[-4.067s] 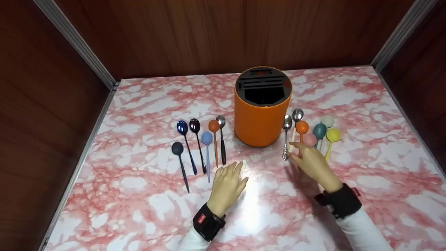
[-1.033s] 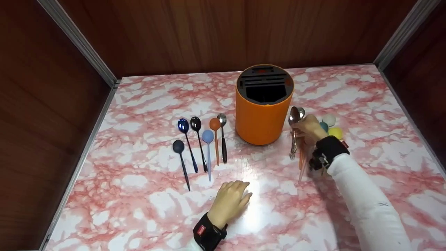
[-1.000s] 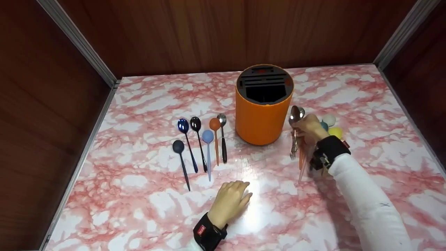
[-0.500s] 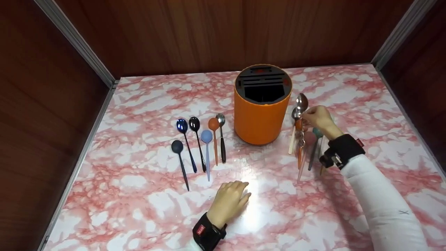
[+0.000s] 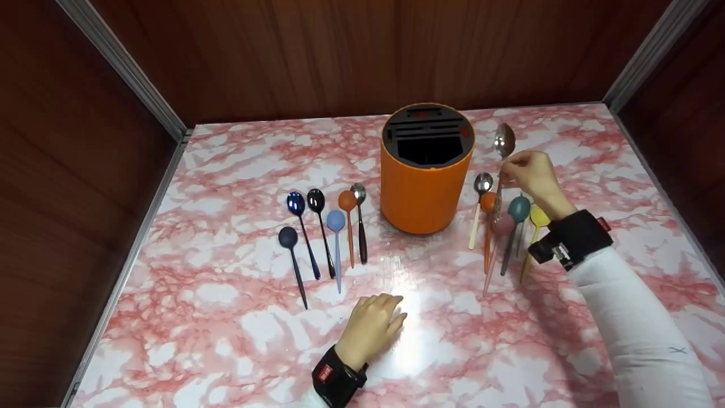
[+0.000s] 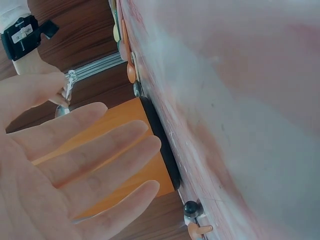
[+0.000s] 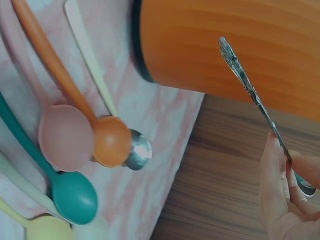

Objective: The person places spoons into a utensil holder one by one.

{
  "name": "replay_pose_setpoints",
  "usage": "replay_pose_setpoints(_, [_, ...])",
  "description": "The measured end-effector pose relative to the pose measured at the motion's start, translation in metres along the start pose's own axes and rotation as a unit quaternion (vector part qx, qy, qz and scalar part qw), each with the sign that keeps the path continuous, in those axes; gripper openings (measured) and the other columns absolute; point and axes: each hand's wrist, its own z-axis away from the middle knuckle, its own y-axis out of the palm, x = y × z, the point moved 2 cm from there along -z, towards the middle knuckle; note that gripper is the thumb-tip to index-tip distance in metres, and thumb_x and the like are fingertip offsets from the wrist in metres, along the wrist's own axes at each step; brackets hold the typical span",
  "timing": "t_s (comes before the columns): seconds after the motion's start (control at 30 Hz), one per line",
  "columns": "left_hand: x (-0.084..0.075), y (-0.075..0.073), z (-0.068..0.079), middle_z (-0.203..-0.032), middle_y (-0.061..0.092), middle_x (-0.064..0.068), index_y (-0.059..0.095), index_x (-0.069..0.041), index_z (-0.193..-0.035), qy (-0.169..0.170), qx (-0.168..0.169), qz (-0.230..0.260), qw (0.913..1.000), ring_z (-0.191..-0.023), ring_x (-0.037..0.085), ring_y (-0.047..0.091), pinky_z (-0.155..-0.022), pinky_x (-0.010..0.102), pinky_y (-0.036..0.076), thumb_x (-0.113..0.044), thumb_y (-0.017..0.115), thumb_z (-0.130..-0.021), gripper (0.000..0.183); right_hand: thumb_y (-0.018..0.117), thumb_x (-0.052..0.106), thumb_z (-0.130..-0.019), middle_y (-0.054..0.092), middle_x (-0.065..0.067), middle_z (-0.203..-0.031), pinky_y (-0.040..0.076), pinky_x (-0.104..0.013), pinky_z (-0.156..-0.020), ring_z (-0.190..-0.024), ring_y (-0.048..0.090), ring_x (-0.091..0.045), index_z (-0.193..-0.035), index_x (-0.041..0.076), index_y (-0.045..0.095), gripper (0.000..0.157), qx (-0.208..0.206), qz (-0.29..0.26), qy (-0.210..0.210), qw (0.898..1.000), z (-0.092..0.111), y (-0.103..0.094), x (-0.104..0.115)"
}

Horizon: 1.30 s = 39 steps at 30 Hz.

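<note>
My right hand (image 5: pixel 535 177) pinches a silver spoon (image 5: pixel 504 140) near the bowl, raised above the table to the right of the orange utensil holder (image 5: pixel 425 198). In the right wrist view its ornate handle (image 7: pixel 248 86) hangs free in front of the holder. Beneath the hand lie several spoons: a cream-handled silver spoon (image 5: pixel 483 182), an orange spoon (image 5: pixel 488 203), a pink spoon (image 5: pixel 503 225), a teal spoon (image 5: pixel 519 209) and a yellow spoon (image 5: pixel 538 216). A pale green spoon (image 7: pixel 24 184) is partly covered. My left hand (image 5: pixel 371 328) stays near the front, fingers relaxed, holding nothing.
Left of the holder lie a matte dark spoon (image 5: pixel 288 237), a shiny blue spoon (image 5: pixel 295 203), a black spoon (image 5: pixel 316 199), a light blue spoon (image 5: pixel 336 221), a rust-orange spoon (image 5: pixel 347 200) and a black-handled silver spoon (image 5: pixel 362 229). Wooden panels (image 5: pixel 362 56) enclose the marbled table.
My right hand has taken hold of the ornate silver spoon beside the holder and lifted it up, back and to the right. The left hand drew slightly toward the front, then stayed still.
</note>
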Motion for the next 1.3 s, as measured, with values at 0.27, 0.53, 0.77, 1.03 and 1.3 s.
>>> replay_pose_setpoints(0.27, [0.001, -0.001, 0.001, -0.097, 0.064, 0.005, 0.062, -0.008, -0.105, -0.005, 0.000, -0.006, 1.0000, -0.086, 0.018, 0.060, -0.073, 0.030, 0.046, -0.029, 0.053, -0.086, 0.029, 0.055, 0.006, -0.084, 0.058, 0.007, -0.060, 0.050, -0.016, -0.052, -0.051, 0.056, -0.002, -0.087, -0.009, 0.053, 0.015, -0.031, -0.039, -0.009, 0.999, 0.003, -0.003, 0.022])
replay_pose_setpoints(0.53, [0.001, -0.002, 0.001, -0.097, 0.064, 0.005, 0.062, -0.008, -0.105, -0.005, 0.003, -0.002, 1.0000, -0.085, 0.018, 0.060, -0.073, 0.029, 0.046, -0.029, 0.053, -0.087, 0.030, 0.060, 0.008, -0.082, 0.059, 0.007, -0.063, 0.050, -0.015, -0.052, -0.052, 0.057, -0.002, -0.083, -0.003, 0.055, 0.012, -0.041, -0.051, -0.029, 0.997, 0.006, -0.005, 0.042])
replay_pose_setpoints(0.77, [0.002, -0.005, 0.001, -0.095, 0.064, 0.004, 0.062, -0.007, -0.104, 0.001, -0.004, -0.009, 1.0000, -0.084, 0.018, 0.060, -0.072, 0.030, 0.047, -0.028, 0.054, -0.086, 0.028, 0.060, 0.007, -0.082, 0.061, 0.006, -0.066, 0.050, -0.015, -0.052, -0.054, 0.058, -0.003, -0.083, 0.000, 0.056, 0.009, -0.031, -0.080, -0.048, 0.995, 0.011, -0.007, 0.060])
replay_pose_setpoints(1.03, [0.003, -0.004, 0.001, -0.095, 0.064, 0.005, 0.062, -0.007, -0.104, 0.000, 0.001, -0.009, 1.0000, -0.084, 0.018, 0.060, -0.071, 0.029, 0.046, -0.028, 0.054, -0.086, 0.028, 0.061, 0.004, -0.081, 0.062, 0.003, -0.068, 0.051, -0.017, -0.052, -0.055, 0.059, -0.006, -0.080, 0.003, 0.058, 0.003, -0.032, -0.116, -0.069, 0.990, 0.010, -0.014, 0.081])
replay_pose_setpoints(1.3, [0.002, -0.004, 0.001, -0.095, 0.064, 0.004, 0.062, -0.008, -0.104, 0.002, 0.005, -0.012, 0.9999, -0.084, 0.017, 0.060, -0.071, 0.029, 0.046, -0.029, 0.054, -0.087, 0.029, 0.064, 0.009, -0.080, 0.062, 0.008, -0.067, 0.049, -0.014, -0.052, -0.056, 0.058, -0.003, -0.079, 0.004, 0.060, 0.006, -0.044, -0.058, -0.097, 0.993, 0.009, -0.018, 0.102])
